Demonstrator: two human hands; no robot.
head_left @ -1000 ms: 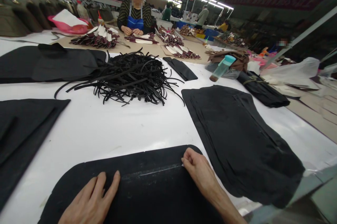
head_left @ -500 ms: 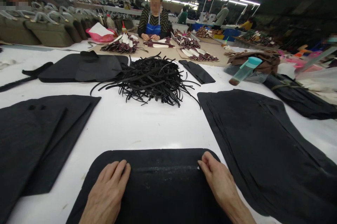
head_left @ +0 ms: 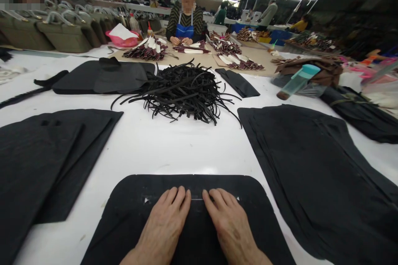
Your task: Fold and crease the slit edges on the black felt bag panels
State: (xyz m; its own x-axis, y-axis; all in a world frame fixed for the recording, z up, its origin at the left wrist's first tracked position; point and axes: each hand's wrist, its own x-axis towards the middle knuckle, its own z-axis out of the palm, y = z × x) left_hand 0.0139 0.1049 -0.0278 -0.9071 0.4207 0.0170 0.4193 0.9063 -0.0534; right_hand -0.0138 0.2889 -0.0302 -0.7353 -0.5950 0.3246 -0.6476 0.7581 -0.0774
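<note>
A black fabric or leather-like panel (head_left: 195, 236) with rounded far corners lies flat on the white table before me. My left hand (head_left: 168, 219) and my right hand (head_left: 228, 219) both rest palm down on it, side by side near its middle, fingers stretched out and pressing the surface. Between the fingertips a thin pale line runs across the panel. A small white triangle (head_left: 146, 200) shows outside the left fingers, and another white triangle (head_left: 238, 198) outside the right ones. Neither hand grips anything.
Stacked black pieces (head_left: 298, 165) lie at right, more black sheets (head_left: 62, 149) at left. Beyond are a heap of black strips (head_left: 186, 91), a dark flat panel (head_left: 74, 76) and a teal-lidded bottle (head_left: 298, 80). Across the table a person in a blue apron (head_left: 185, 29) handles maroon pieces.
Both hands have moved inward from the panel's sides to its middle and now lie flat. The right fingers were pinched near the far right corner. The white triangles are uncovered.
</note>
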